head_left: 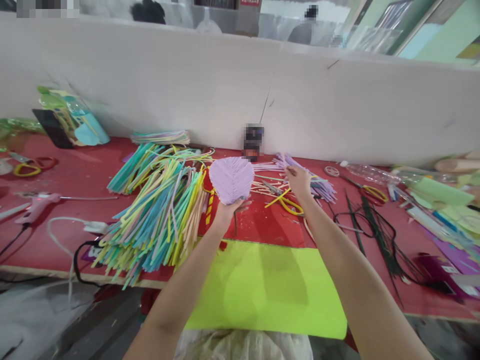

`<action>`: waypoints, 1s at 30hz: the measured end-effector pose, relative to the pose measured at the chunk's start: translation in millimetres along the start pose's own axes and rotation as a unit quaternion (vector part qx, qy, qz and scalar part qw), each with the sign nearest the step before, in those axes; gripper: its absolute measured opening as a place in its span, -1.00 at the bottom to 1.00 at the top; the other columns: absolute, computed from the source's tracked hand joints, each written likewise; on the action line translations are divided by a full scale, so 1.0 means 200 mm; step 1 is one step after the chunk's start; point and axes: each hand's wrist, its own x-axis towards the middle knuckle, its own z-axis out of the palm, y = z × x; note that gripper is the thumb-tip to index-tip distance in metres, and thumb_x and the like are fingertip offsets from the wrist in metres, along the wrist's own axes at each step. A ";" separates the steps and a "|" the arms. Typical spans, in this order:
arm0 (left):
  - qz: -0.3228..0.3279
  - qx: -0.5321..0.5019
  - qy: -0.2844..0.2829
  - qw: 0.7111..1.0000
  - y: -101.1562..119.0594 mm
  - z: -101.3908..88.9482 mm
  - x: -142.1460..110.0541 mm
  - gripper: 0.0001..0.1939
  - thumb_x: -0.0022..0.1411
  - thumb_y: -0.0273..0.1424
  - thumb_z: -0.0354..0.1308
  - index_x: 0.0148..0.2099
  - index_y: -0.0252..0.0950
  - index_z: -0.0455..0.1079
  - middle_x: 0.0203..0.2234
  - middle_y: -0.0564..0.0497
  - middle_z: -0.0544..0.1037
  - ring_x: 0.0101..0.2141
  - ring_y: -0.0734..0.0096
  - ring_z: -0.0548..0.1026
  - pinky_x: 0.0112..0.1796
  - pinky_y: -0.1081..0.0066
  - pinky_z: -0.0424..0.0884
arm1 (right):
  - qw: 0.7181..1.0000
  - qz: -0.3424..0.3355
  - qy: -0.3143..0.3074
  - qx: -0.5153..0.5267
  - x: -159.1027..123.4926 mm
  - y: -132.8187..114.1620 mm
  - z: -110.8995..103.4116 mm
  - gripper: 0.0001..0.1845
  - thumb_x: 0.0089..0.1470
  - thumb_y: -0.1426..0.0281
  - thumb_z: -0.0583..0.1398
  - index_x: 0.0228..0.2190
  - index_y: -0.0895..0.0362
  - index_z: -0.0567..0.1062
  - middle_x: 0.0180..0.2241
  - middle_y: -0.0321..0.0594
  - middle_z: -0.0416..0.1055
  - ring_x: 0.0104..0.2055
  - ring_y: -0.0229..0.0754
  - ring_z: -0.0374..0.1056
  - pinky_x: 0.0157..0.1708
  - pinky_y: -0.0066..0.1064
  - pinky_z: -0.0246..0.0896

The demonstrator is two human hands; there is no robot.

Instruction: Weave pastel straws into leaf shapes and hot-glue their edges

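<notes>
My left hand (pixel 227 210) grips the bottom tip of a lilac leaf shape (pixel 231 179) made of straws laid side by side, holding it upright over the red table (pixel 75 175). My right hand (pixel 299 181) reaches further back to a small heap of lilac straws (pixel 318 185), fingers closed on them. Yellow-handled scissors (pixel 287 202) lie just below that hand. A large pile of coloured straws (pixel 157 215) spreads to the left of the leaf.
A bright yellow-green sheet (pixel 270 290) lies at the near table edge between my arms. A pink glue gun (pixel 35 205) and its cable lie left. Dark green wires (pixel 375 230), more scissors (pixel 371 190) and green paper pieces (pixel 438 195) lie right. A white wall panel (pixel 337 100) backs the table.
</notes>
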 end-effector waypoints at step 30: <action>0.013 0.564 0.112 0.818 0.09 -0.01 -0.06 -0.54 0.12 -0.04 0.12 -0.60 -0.30 0.38 -0.56 -0.18 0.53 -0.24 0.01 0.54 -0.26 0.29 0.36 | 0.821 0.240 0.045 0.517 -0.50 -0.34 0.15 -0.67 -0.24 0.16 0.38 -0.49 0.11 0.47 -0.59 -0.42 0.39 -0.67 -0.44 0.16 -0.72 -0.55 0.02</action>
